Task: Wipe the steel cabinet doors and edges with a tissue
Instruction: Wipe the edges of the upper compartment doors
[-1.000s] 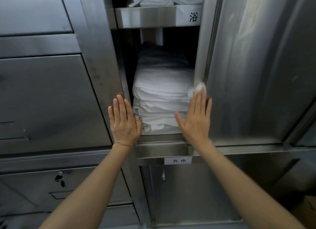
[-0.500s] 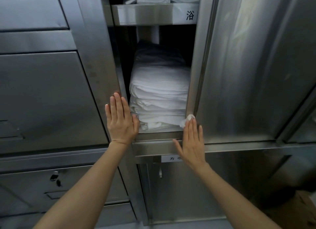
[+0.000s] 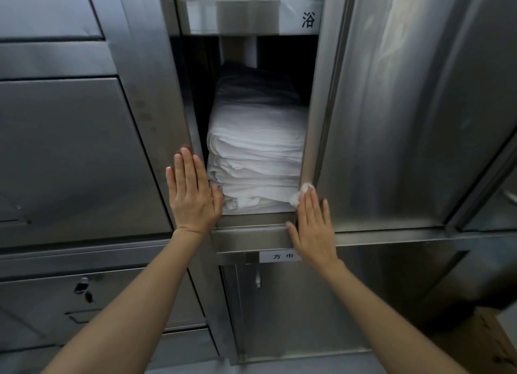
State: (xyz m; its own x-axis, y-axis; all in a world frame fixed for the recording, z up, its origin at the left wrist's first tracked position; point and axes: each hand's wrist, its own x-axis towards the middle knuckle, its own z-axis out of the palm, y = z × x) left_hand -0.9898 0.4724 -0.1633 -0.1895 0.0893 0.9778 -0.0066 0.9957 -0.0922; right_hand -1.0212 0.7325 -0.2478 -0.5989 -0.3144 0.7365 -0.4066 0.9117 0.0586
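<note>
Compared with a second earlier, the right hand (image 3: 314,225) is sitting lower on the door edge (image 3: 314,138), now at the bottom corner of the open compartment. Its fingers are lying straight, unclenched, pressing a crumpled white tissue (image 3: 303,193) against the steel; the tissue is showing just past the fingertips, at 12 o'clock from the palm. The left hand (image 3: 193,197) is resting flat and released on the cabinet frame (image 3: 156,99), at 9 o'clock from the folded white towels (image 3: 256,164). A labelled shelf lip (image 3: 251,239) is running between both wrists. The open steel door (image 3: 405,122) is standing at 3 o'clock.
</note>
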